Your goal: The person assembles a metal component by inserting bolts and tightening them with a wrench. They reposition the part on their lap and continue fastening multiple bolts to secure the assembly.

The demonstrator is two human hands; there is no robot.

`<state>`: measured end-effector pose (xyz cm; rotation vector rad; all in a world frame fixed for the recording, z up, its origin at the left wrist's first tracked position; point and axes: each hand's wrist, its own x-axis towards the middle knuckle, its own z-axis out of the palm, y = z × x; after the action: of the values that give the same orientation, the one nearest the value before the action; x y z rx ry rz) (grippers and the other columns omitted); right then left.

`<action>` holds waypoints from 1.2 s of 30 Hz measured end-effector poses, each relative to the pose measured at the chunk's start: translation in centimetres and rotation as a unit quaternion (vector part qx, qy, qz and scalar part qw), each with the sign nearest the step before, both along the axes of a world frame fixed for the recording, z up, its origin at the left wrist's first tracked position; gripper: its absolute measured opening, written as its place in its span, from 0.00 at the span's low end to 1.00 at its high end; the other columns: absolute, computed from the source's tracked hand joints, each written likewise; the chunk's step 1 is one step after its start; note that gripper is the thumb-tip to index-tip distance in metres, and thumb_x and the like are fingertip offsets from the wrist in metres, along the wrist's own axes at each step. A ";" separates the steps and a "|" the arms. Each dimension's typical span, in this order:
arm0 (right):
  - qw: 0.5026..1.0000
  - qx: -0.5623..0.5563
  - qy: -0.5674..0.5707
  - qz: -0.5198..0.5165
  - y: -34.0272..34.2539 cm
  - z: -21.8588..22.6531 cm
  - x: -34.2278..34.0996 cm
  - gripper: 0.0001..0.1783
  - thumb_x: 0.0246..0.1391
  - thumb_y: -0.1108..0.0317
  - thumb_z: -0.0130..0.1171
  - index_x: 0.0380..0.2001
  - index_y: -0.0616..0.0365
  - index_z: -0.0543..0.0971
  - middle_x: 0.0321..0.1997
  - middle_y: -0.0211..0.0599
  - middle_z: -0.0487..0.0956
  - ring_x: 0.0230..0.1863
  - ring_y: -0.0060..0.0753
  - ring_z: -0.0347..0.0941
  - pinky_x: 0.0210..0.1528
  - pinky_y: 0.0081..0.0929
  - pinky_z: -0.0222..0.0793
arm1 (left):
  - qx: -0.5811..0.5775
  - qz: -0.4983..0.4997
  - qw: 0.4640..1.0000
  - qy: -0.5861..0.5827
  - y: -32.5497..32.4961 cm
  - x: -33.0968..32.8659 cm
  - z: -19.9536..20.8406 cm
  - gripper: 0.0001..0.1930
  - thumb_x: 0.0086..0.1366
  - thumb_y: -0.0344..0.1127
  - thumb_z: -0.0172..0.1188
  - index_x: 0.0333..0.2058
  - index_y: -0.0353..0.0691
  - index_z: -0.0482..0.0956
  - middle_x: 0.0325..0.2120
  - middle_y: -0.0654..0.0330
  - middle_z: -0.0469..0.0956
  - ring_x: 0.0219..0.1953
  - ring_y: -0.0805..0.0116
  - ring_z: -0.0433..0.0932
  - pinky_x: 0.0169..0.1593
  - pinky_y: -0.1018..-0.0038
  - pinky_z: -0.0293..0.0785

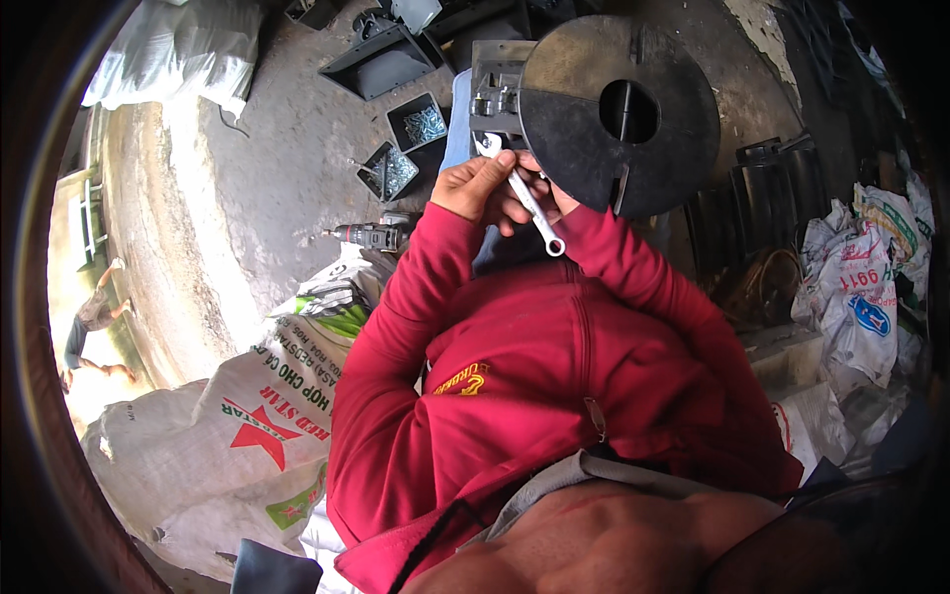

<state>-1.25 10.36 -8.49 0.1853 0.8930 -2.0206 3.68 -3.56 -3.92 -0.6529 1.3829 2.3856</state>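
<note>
Clamping my left hand (478,185) on the wrench (526,201), right hand (547,198) closed alongside, black disc (618,114) just beyond my grip.

Both hands raised, L (478,186) & R (539,198) fingers curled, touching.

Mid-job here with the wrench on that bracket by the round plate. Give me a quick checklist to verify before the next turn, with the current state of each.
1. Wrench held: ok. The left hand grips it near its open-end head.
2. Wrench head seated on a fastener at the grey bracket: cannot tell; the fingers cover the contact.
3. Right hand supporting: cannot tell; it is mostly hidden behind the wrench and the disc.
4. Round black disc steady: cannot tell; it rests in front of the hands, its support is not visible.
5. Spare fasteners in reach: ok. Two open boxes of screws sit on the floor to the left.
6. Cordless drill out of the way: ok; it lies on the floor, apart from both hands.
</note>
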 end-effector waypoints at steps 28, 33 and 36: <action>0.995 0.046 -0.042 -0.079 -0.7 -1.5 0.4 0.22 0.58 0.56 0.54 0.12 0.44 0.63 0.09 0.20 0.60 0.07 0.14 0.47 0.08 0.19 0.42 | -0.024 0.009 1.000 -0.001 0.1 0.0 0.0 0.16 0.68 0.43 0.49 0.33 0.33 0.75 0.21 0.54 0.79 0.15 0.70 0.76 0.17 0.79 0.69; 0.993 -0.054 -0.101 0.024 0.6 -1.9 -1.3 0.14 0.60 0.63 0.51 0.21 0.48 0.64 0.09 0.20 0.58 0.08 0.14 0.48 0.09 0.14 0.43 | -0.158 -0.113 0.981 0.013 -3.4 -0.1 0.2 0.14 0.66 0.41 0.53 0.33 0.34 0.77 0.20 0.58 0.78 0.17 0.75 0.73 0.20 0.82 0.67; 0.992 -0.093 -0.084 0.011 0.4 -2.2 -1.0 0.13 0.59 0.64 0.52 0.22 0.49 0.64 0.10 0.19 0.57 0.08 0.13 0.47 0.09 0.13 0.42 | -0.226 -0.103 0.965 0.090 -5.2 -0.7 -0.3 0.16 0.64 0.44 0.58 0.26 0.37 0.78 0.15 0.65 0.75 0.14 0.81 0.68 0.20 0.82 0.62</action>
<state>-2.23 10.79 -10.71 0.2354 0.5952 -2.0215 2.99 -8.71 -4.19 -0.3747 1.9954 2.0198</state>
